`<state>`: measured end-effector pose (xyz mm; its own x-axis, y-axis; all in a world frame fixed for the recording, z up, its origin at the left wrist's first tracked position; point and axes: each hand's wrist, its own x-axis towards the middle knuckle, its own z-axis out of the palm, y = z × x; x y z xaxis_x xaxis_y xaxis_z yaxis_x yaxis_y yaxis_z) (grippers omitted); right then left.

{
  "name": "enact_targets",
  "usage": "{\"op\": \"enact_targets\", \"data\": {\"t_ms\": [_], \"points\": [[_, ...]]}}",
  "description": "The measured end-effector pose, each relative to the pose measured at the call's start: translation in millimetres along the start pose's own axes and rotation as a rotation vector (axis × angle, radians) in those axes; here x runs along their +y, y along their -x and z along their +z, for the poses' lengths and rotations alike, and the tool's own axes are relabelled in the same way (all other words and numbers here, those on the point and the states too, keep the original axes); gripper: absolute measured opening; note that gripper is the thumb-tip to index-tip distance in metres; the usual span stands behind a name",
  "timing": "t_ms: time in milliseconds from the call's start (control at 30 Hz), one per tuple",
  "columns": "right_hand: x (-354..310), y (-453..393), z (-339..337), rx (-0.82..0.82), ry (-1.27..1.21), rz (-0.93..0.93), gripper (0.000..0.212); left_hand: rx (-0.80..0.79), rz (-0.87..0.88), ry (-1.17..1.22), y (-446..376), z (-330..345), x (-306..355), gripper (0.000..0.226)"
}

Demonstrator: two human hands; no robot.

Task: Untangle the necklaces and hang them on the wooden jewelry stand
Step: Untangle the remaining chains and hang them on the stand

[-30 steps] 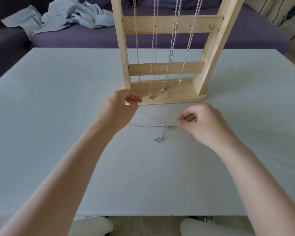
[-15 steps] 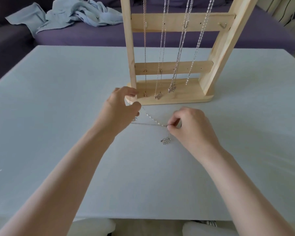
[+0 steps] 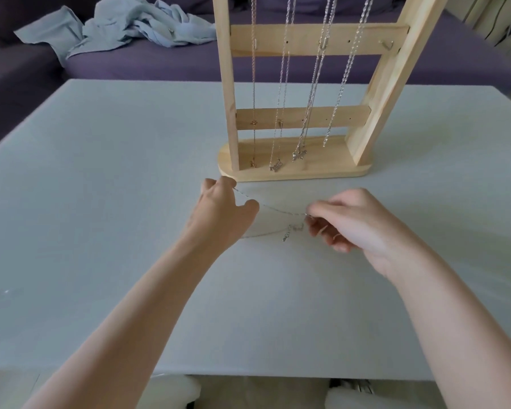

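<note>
A thin silver necklace stretches between my two hands just above the pale table. My left hand pinches one end of its chain near the stand's base. My right hand pinches the chain at its other end. A second strand sags lower, with a small pendant dangling close to the tabletop. The wooden jewelry stand rises right behind my hands, and several silver necklaces hang from its upper bar down to the base.
A purple sofa runs behind the table, with a crumpled light-blue cloth lying on it. The table's near edge is close to my body.
My right hand has shifted to the right, drawing the chain out longer between both hands. The pendant now hangs left of my right hand, and the view has moved closer to the stand.
</note>
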<state>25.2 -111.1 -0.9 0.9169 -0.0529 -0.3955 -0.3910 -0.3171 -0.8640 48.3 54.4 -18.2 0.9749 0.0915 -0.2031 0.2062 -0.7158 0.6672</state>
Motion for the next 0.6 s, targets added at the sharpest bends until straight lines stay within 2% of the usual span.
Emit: {"op": "enact_targets", "data": {"t_ms": [200,333,467,533,600], "points": [[4.4,5.8,-16.8,-0.016,0.003,-0.038,0.021,-0.032,0.005,-0.124,2.9,3.9,6.3,0.052],[3.7,7.8,-20.3,-0.034,-0.089,-0.026,0.025,-0.08,0.094,-0.245,10.8,2.5,12.8,0.039],[-1.7,7.4,-16.8,-0.151,-0.253,0.026,0.034,-0.109,0.126,-0.28,17.5,-11.6,14.8,0.029],[-7.0,7.5,-15.6,-0.237,-0.304,0.025,0.027,-0.041,0.176,-0.329,20.8,-19.0,12.8,0.026],[-10.0,7.7,-13.8,-0.288,-0.295,-0.006,0.02,0.057,0.298,-0.213,24.0,-23.8,14.5,0.016]]}}
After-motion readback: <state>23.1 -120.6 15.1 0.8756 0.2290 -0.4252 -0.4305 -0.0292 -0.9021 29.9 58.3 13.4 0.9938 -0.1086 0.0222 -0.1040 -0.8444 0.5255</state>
